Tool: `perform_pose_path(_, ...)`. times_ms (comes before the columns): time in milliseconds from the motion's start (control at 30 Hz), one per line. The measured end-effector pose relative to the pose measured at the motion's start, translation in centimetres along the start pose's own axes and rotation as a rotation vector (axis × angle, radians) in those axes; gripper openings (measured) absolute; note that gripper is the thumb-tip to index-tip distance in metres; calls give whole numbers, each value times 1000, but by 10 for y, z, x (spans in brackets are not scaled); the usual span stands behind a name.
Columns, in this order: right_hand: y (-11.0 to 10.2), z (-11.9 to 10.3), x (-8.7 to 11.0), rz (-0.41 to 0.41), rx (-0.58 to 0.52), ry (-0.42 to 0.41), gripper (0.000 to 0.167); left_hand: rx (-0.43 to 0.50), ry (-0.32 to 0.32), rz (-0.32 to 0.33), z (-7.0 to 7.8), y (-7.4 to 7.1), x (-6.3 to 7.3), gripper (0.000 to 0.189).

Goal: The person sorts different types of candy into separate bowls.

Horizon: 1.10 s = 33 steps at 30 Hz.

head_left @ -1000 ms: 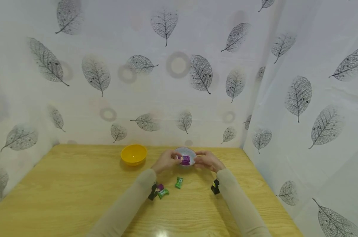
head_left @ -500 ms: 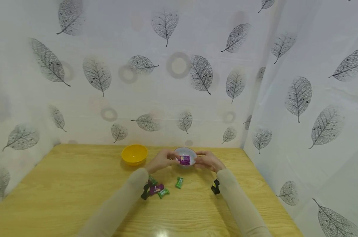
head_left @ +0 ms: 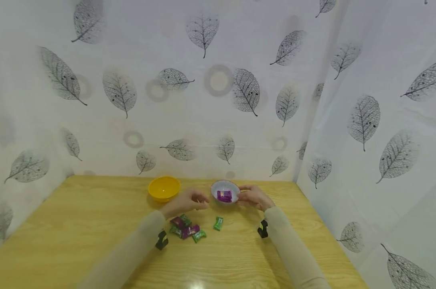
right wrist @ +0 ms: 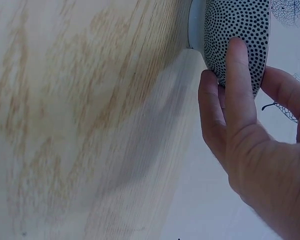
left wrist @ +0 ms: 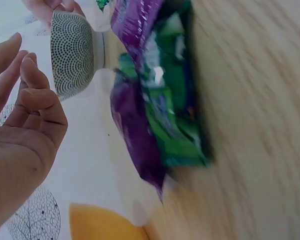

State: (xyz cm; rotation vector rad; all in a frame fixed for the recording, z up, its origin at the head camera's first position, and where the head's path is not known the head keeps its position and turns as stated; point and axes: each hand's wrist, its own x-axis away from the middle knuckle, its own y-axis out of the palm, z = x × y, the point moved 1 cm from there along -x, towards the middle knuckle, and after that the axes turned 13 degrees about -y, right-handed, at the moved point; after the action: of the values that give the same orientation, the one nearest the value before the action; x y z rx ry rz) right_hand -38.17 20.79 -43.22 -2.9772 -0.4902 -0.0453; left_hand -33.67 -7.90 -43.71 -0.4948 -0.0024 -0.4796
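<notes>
A pale bowl with a dotted outside (head_left: 218,198) stands at the back of the table, purple-wrapped candies (head_left: 224,196) inside it. My right hand (head_left: 254,197) holds this bowl at its right side, its fingers against the dotted wall (right wrist: 230,30) in the right wrist view. Left of the bowl and apart from it, my left hand (head_left: 187,201) hovers with loosely bent fingers and nothing in them. Below that hand lies a cluster of purple and green wrapped candies (head_left: 190,231); in the left wrist view, a green candy (left wrist: 167,100) is close up. One green candy (head_left: 218,223) lies alone nearer the bowl.
An orange-yellow bowl (head_left: 163,188) stands to the left of my left hand. The wooden table (head_left: 77,224) ends at a white leaf-patterned sheet (head_left: 203,116) behind, and another such sheet hangs along the right side.
My left hand has left the dotted bowl and moved left and toward me, fingers loosened. More of the candy cluster shows from under the left arm. The right hand stays at the bowl.
</notes>
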Motion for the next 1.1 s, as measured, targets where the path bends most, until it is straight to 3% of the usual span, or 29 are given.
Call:
perform_pose_path(367,-3,5,0,-2,5,-3,53,-47,-40,-38,-21,-15,27,26)
perform_pose_path(600,-1,2,0,-4,-5,3,52,40,-92,-183,-36,-31,39,35)
perform_pose_path(767,-1,1,1,-7,-19,8,53,28,-113,-276,-43,-44,44,36)
perform_pose_path(967,0,1,1,2,-16,8,53,-52,-112,-277,-49,-56,48,33)
perform_pose_path(1100,-1,3,0,2,-14,8,53,-27,-143,-280,-54,-60,48,34)
